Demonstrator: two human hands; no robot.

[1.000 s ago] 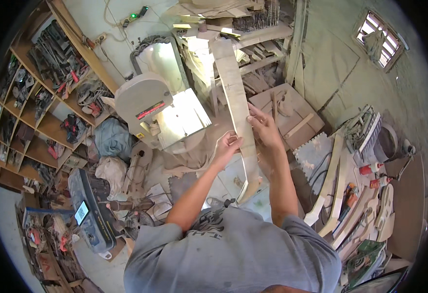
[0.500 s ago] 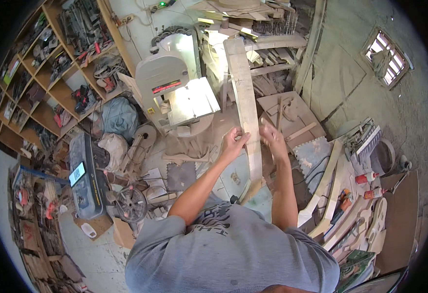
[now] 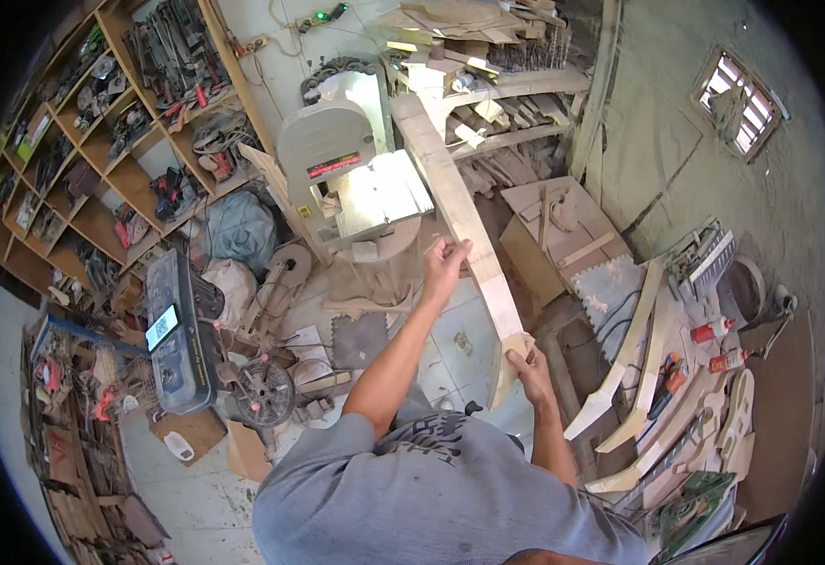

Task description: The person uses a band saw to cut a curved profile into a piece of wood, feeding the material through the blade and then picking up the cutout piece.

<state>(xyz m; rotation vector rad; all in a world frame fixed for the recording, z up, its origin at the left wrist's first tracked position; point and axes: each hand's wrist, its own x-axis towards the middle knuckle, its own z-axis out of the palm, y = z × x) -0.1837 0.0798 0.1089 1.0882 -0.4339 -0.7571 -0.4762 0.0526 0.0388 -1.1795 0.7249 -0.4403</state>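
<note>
Holding a wooden board (image 3: 450, 188) slantwise across the frame's centre, pinching its left edge with the left hand (image 3: 443, 270), gripping its lower end with the right hand (image 3: 533, 375). Facing a saw (image 3: 313, 137), upper left of centre; standing near curved wood pieces (image 3: 654, 353), lower right.

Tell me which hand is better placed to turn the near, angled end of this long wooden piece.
Probably your right hand: it grips the angled end, while your left hand holds the long wooden piece farther up, nearer its middle.
</note>
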